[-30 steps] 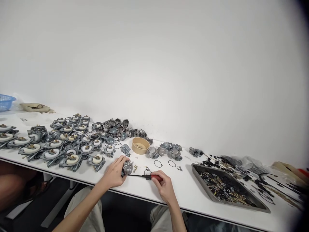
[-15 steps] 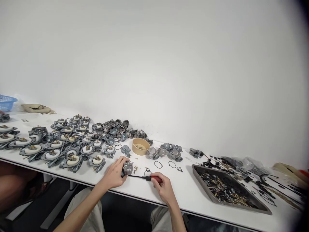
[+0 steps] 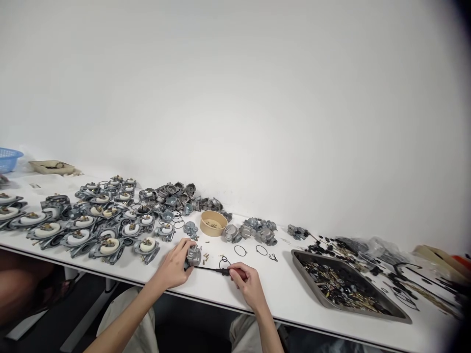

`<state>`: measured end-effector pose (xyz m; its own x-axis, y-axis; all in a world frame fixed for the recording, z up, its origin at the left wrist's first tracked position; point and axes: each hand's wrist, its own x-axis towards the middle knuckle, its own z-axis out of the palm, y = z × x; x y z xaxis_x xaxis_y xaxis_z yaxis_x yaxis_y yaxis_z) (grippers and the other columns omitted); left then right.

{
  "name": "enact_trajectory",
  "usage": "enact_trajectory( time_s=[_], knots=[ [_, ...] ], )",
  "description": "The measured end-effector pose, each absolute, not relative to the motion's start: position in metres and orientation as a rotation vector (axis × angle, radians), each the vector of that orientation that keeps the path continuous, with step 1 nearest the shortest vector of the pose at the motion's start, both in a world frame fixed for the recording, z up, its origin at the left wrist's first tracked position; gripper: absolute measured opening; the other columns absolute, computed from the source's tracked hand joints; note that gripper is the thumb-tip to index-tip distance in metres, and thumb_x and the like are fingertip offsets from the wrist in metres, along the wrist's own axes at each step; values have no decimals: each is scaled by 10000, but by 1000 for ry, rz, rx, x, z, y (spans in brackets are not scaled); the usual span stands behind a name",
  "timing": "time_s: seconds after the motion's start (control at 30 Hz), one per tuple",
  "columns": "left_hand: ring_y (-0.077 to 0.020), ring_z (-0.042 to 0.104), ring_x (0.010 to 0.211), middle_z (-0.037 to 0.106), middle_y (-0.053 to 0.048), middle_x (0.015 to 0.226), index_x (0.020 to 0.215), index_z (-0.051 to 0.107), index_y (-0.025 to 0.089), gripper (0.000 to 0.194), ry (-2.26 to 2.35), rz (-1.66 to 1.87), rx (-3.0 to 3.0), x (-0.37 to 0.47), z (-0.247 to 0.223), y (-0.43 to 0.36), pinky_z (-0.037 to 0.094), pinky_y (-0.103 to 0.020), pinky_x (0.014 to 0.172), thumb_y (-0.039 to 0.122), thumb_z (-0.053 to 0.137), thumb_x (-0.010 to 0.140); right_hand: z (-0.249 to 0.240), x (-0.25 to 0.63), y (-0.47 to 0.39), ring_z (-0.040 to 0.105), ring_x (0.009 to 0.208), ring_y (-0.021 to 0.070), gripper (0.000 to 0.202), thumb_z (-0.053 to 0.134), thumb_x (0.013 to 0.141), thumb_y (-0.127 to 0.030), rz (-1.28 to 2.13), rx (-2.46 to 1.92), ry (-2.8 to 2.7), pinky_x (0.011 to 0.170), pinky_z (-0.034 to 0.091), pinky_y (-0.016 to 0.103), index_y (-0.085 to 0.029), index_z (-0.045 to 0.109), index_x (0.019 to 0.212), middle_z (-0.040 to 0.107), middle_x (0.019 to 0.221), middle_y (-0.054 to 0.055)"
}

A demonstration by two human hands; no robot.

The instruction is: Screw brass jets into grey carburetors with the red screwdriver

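Note:
My left hand is closed round a small grey metal carburetor, steadying it near the table's front edge. In my right hand the fingers pinch the handle of a screwdriver. Its dark shaft lies nearly level and points left, with the tip at the carburetor's lower side; the tip's exact seat is hidden. Several small brass screws lie just right of the carburetor. Behind the screwdriver handle is a small black rubber ring.
Rows of carburetors with white floats cover the left. A tan bowl with small parts stands behind my hands, near grey metal covers and black O-rings. On the right lies a metal tray of mixed small parts.
Both hands keep nearly the same place and hold. Less of the red on the screwdriver's handle shows between my right fingers. The whole view has shifted slightly.

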<state>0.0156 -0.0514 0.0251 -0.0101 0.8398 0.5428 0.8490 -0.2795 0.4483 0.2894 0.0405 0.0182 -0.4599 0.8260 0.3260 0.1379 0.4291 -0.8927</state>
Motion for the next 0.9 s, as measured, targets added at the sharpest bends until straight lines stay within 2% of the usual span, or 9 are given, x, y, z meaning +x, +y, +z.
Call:
enact_trajectory(
  time_s=[0.13, 0.2, 0.37, 0.9],
  knots=[
    [-299, 600, 1164, 538, -84, 1319, 1294, 461, 280, 572, -1859, -1216, -2136, 17, 28, -52, 525, -395, 928, 122, 584, 758, 10, 295, 47, 394, 490, 104, 348, 704, 840, -502, 1161, -794, -1630, 458, 302, 237, -154, 694, 831, 561, 613, 9],
    [-299, 595, 1166, 541, -82, 1307, 1282, 469, 282, 593, -1841, -1198, -2132, 17, 29, -53, 522, -391, 929, 98, 586, 731, 8, 298, 49, 382, 496, 98, 333, 701, 849, -493, 1191, -757, -1540, 459, 285, 234, -162, 691, 874, 563, 632, 4],
    [-320, 544, 1234, 525, -87, 1337, 1243, 502, 287, 629, -1760, -1114, -2212, 18, 28, -55, 508, -397, 938, 55, 594, 666, 13, 298, 44, 455, 596, 130, 315, 705, 860, -467, 1191, -702, -1652, 548, 367, 255, -169, 711, 960, 597, 711, 22],
    [-324, 527, 1234, 533, -95, 1287, 1216, 527, 277, 609, -1702, -1134, -2266, 19, 30, -56, 497, -416, 959, 20, 578, 667, 16, 296, 44, 475, 608, 141, 367, 693, 852, -509, 1177, -736, -1677, 556, 391, 265, -158, 711, 959, 625, 740, 42]
  ],
)
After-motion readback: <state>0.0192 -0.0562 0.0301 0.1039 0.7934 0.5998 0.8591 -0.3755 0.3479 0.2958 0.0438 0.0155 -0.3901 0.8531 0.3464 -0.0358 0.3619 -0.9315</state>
